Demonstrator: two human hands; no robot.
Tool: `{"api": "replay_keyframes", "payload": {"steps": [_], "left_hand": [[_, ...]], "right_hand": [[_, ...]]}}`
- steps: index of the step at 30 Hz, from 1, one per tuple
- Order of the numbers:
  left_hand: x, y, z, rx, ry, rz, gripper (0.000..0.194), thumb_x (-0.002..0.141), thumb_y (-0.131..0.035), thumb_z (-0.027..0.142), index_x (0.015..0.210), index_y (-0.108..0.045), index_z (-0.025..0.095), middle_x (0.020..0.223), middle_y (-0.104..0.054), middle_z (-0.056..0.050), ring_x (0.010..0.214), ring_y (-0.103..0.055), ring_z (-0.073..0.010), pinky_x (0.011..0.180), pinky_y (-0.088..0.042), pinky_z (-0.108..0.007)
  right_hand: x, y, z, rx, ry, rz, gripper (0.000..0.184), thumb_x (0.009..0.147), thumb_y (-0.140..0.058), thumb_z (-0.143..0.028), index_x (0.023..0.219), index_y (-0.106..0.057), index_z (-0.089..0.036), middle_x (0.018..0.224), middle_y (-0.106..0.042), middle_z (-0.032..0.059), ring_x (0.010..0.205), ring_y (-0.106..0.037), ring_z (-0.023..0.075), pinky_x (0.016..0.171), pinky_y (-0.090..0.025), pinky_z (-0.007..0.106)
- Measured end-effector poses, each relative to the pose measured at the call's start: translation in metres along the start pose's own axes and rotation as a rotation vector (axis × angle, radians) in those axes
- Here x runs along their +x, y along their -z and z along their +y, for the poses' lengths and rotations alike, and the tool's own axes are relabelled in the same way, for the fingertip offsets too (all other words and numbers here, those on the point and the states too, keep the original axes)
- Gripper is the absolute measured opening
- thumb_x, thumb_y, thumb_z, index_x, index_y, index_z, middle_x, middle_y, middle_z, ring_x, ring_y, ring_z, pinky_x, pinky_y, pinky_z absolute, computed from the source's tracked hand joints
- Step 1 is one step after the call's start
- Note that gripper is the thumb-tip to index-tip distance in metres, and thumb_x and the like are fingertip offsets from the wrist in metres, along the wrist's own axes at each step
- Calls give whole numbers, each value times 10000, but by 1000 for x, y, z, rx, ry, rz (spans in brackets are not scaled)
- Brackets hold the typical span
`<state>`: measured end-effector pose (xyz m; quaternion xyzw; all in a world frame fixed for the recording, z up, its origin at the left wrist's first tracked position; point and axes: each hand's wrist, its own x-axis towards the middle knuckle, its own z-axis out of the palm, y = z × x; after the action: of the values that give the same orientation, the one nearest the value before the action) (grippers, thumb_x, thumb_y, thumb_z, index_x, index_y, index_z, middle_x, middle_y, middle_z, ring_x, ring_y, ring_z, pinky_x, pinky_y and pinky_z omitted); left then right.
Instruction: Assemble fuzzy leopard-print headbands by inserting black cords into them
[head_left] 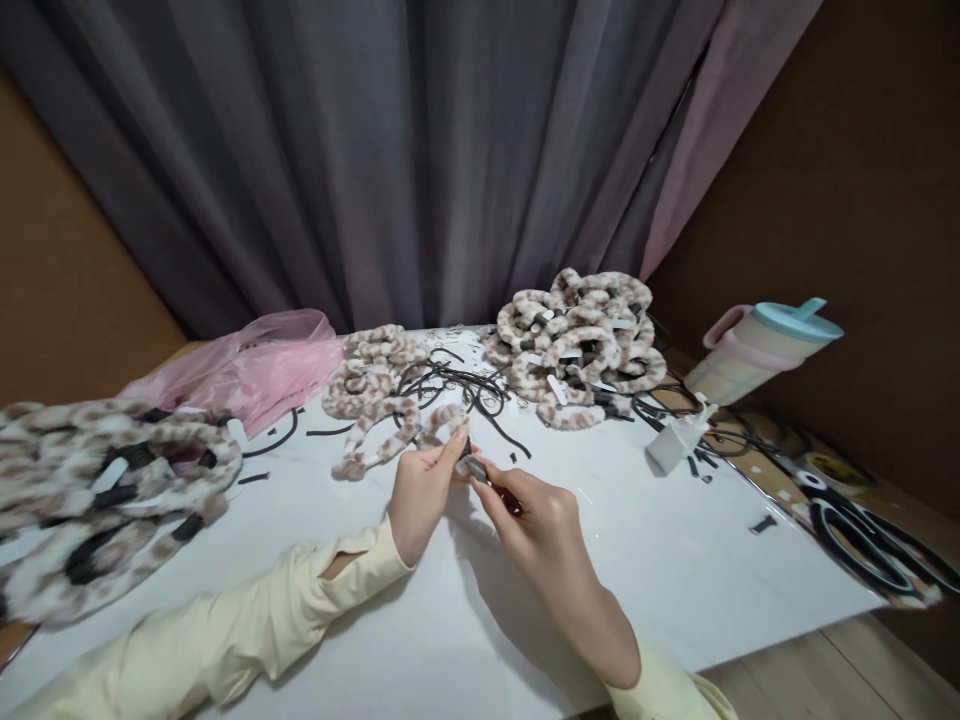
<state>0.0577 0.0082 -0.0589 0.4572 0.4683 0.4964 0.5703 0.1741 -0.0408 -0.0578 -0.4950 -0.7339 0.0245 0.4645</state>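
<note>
At the far left of the glossy white surface lies a heap of fluffy, mottled white-and-brown loops with black bands, beside a translucent pink plastic bag. Next comes a smaller group of mottled furry loops, with thin black cords tangled beside it.

Near the middle, the left hand pinches a small dark piece, thumb and fingers together; the right hand also has its grip closed on it. (Something dark red shows at the right fingers, too hidden to identify.) The step in hand looks like close fingertip work on that piece, held just above the surface; the next move calls for a steady left pinch and small, controlled right-hand adjustments.

Beyond, to the right, sits a taller furry heap with white tags, then a small white squeeze bottle, a pale tumbler with a blue lid and black-handled scissors.
</note>
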Motion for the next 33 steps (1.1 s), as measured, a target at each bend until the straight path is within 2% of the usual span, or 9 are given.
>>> {"api": "replay_keyframes", "payload": {"steps": [5,8,12,17,20,24,29,33], "left_hand": [[3,-5,-16,106,-73,52,452,755,-572,516,669,-708,93,621,-679,-66,640,-634,-181,619,-510,-249],[7,-6,-21,153,-97,62,473,767,-548,529,660,-704,95,626,-677,-74,651,-629,-183,612,-500,-246],[11,-5,-12,145,-129,53,472,768,-544,536,698,-708,99,638,-679,-60,630,-623,-169,606,-494,-236],[11,-3,8,125,-214,-42,469,756,-555,552,754,-714,110,693,-691,-49,659,-632,-168,685,-515,-259],[11,-1,12,87,-215,-112,456,759,-564,541,803,-711,111,721,-692,-47,695,-640,-170,723,-518,-268],[12,0,11,54,-212,-124,423,744,-598,516,802,-704,111,715,-691,-39,718,-646,-173,724,-521,-261],[11,0,11,63,-219,-88,431,742,-595,523,765,-699,105,699,-691,-45,714,-649,-182,711,-522,-258],[12,1,9,120,-274,-92,424,793,-542,506,792,-700,112,717,-689,-47,715,-641,-176,712,-511,-250]], "right_hand": [[-4,-12,1,-275,95,-38,283,896,-308,-85,883,-590,-77,639,-598,72,497,-551,150,453,-426,236],[-4,-16,4,-346,121,-53,307,889,-287,-74,883,-594,-59,634,-599,89,497,-555,170,455,-448,261],[4,-15,5,-231,88,-7,263,894,-328,-91,858,-589,-95,659,-613,80,516,-569,154,480,-474,245],[10,-10,3,-199,139,104,219,898,-372,-93,970,-578,-80,713,-637,91,598,-604,159,524,-494,244],[9,-8,3,-154,128,115,206,894,-408,-96,1016,-573,-75,751,-648,96,684,-627,170,588,-509,252],[8,-7,3,-57,86,134,155,879,-462,-100,980,-579,-109,807,-653,90,772,-634,168,645,-506,241],[8,-6,4,-2,85,141,102,865,-488,-93,907,-575,-128,782,-641,70,733,-623,148,596,-476,216],[9,-6,4,12,76,166,81,857,-501,-103,839,-564,-151,706,-610,37,630,-586,126,526,-433,207]]}}
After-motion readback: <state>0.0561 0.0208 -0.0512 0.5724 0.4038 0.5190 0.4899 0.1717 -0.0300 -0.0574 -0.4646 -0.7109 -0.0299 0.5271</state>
